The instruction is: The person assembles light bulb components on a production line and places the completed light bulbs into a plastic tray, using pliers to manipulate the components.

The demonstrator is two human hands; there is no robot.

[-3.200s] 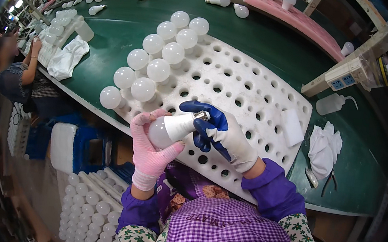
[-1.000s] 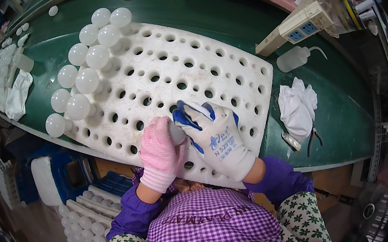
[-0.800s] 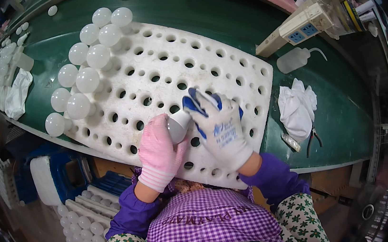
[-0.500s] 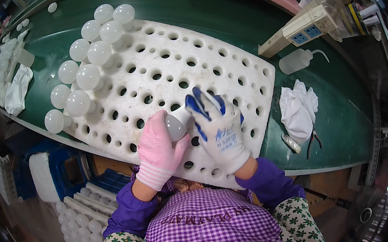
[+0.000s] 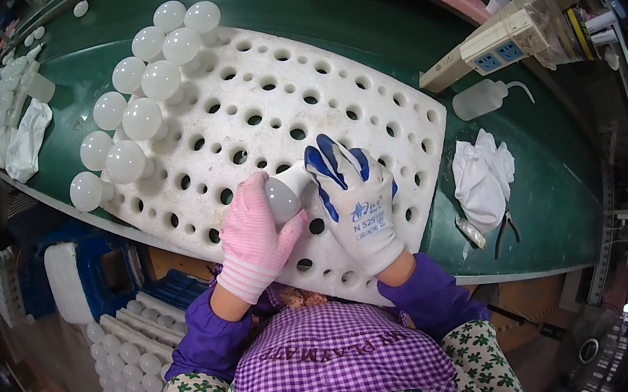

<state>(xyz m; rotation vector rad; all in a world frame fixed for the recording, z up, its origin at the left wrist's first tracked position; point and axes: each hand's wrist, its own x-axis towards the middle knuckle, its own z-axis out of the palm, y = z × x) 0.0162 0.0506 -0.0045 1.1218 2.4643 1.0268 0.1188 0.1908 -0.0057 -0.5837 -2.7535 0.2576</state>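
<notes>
A light bulb (image 5: 283, 196) with a rounded white dome is held in my left hand (image 5: 256, 240), which wears a pink striped glove and is closed round the dome. The bulb's narrow end points up and to the right, toward my right hand (image 5: 355, 208). That hand wears a white glove with blue-coated fingers. Its fingers are stretched and spread beside the bulb's narrow end, whose tip is partly hidden there. Both hands are over a white foam board (image 5: 280, 88) with rows of round holes. Several bulbs (image 5: 142, 119) stand in the board's left side.
The board lies on a green table (image 5: 547, 191). To its right are a squeeze bottle (image 5: 480, 99), a white cloth glove (image 5: 483, 176), and pliers (image 5: 510, 230). A socket strip (image 5: 505, 47) is at the back right. More bulbs (image 5: 127, 372) sit in foam below the table at left.
My right hand was blurred by motion and now shows sharply, its fingers more spread. The left hand keeps its hold on the bulb, with only a slight shift.
</notes>
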